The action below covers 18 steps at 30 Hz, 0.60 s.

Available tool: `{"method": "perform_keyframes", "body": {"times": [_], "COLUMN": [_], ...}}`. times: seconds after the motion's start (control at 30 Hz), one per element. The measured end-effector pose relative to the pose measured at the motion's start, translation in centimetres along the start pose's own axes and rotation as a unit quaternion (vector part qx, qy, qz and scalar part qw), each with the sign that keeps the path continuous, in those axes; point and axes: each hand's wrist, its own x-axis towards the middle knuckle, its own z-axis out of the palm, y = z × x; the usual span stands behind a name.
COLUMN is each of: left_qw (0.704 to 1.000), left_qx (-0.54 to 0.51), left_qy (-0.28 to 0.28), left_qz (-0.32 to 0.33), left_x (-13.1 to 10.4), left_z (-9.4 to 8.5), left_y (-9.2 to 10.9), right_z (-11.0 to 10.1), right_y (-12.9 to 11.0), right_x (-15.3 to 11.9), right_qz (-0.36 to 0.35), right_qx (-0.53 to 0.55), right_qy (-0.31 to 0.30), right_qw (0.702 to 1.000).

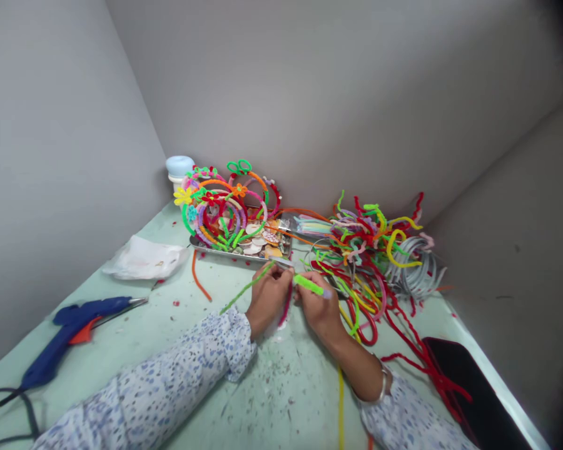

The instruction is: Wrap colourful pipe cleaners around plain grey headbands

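My left hand [271, 292] is closed in a pinch on a headband, at a flat greyish stretch of it. A thin green pipe cleaner [244, 290] trails from these fingers down to the left, over the sleeve cuff. My right hand [319, 312] is closed around the same headband, by its thick lime-green wrapped end [309, 285], which has a pale purple tip. The hands almost meet, and their fingertips are partly hidden. A magenta fuzzy strip [286, 306] hangs between them; whether it belongs to the headband, I cannot tell.
Behind the hands, a metal tray [234, 253] holds colourful wrapped headbands [211, 212] and small flat pieces. Right of it lie tangled pipe cleaners [361, 250], grey bands [415, 269] and a black phone [469, 387]. A blue glue gun [70, 331] and white plastic bag [145, 257] lie left.
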Motion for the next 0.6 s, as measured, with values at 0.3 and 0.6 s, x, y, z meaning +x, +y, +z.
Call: {"method": "perform_keyframes", "body": {"times": [0.3, 0.6], "left_qw": [0.995, 0.98], "left_qx": [0.069, 0.181], "left_qy": [-0.002, -0.012], "left_qz": [0.074, 0.086], "left_x": [-0.1, -0.5], "left_z": [-0.1, -0.9], "left_y": [0.0, 0.4], "right_z": [0.1, 0.2], "right_y": [0.4, 0.5], "right_x": [-0.4, -0.6], "right_qz": [-0.1, -0.16], "right_qx": [-0.106, -0.13], "right_qy": [0.007, -0.015], "right_qw": [0.989, 0.978]}}
